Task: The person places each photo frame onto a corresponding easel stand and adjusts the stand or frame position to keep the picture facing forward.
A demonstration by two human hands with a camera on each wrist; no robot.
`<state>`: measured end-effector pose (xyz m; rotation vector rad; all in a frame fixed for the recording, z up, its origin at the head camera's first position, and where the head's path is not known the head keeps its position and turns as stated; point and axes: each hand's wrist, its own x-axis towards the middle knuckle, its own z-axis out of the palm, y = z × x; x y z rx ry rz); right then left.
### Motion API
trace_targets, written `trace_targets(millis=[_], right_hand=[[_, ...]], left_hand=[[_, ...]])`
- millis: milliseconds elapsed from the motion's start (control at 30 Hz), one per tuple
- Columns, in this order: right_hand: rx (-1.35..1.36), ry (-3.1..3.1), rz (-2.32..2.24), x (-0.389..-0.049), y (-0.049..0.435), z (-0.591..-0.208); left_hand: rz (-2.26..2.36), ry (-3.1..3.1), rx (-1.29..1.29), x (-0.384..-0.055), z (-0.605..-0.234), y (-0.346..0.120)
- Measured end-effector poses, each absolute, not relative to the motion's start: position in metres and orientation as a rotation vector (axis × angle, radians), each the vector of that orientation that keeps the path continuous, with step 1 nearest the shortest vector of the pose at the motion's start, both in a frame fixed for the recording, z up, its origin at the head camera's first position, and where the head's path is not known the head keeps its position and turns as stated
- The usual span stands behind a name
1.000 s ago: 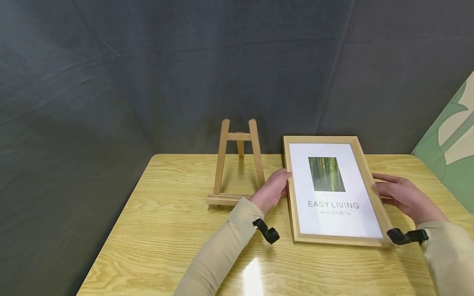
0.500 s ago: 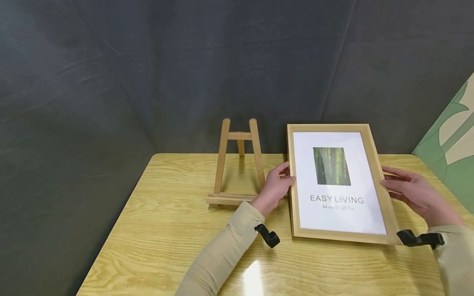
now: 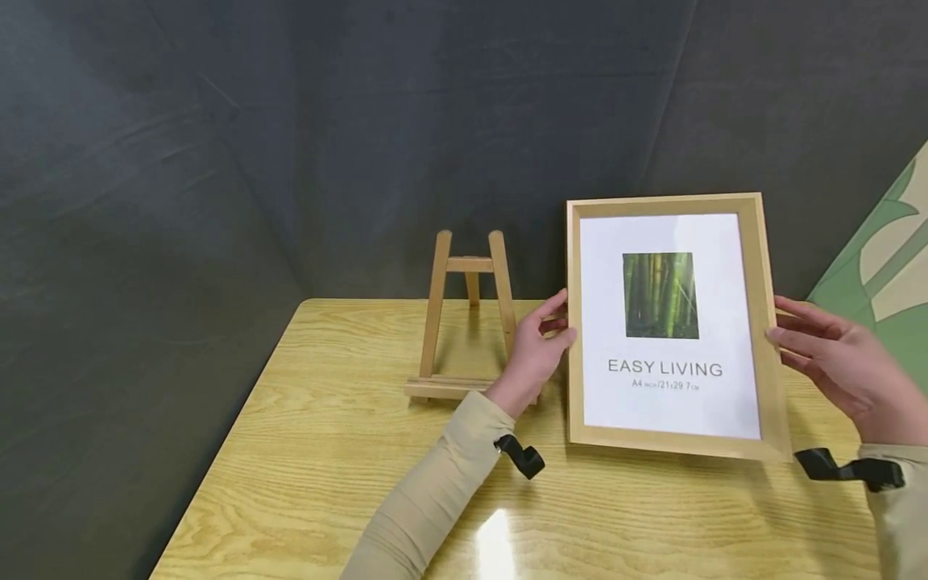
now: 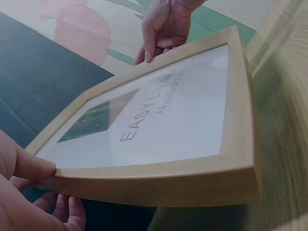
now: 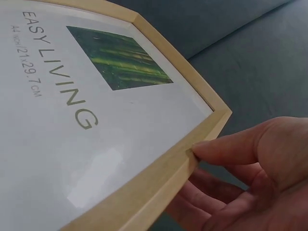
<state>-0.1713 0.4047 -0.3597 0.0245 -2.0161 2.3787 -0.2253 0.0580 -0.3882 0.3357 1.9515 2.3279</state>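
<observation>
A wooden picture frame (image 3: 670,411) with a white "EASY LIVING" insert and a bamboo photo is held up, tilted toward me, at the right of the head view. My left hand (image 3: 532,354) pinches its left side, thumb on the front edge and fingers behind. On the opposite side, my right hand (image 3: 844,358) grips the frame the same way, as the right wrist view shows its thumb (image 5: 231,147) on the front edge. Left of the frame stands a small wooden easel (image 3: 435,322), its lower right part hidden behind my left hand.
The wood-grain table (image 3: 326,451) lies beneath both things. A dark cloth (image 3: 435,121) hangs along its back and left side. At the far right is a panel with green leaf shapes (image 3: 892,266).
The picture frame has been raised and tipped more upright, its top edge rising, and has shifted slightly right. My right hand moved right and up with it; the easel stayed put.
</observation>
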Motion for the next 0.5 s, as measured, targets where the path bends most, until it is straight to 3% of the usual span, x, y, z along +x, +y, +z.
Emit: trace_targets(millis=[500], right_hand=[[0.152,-1.854,2.378,-0.161,0.38,-0.326]], left_hand=[[2.36,2.073,0.752,-0.22,-0.357,0.027]])
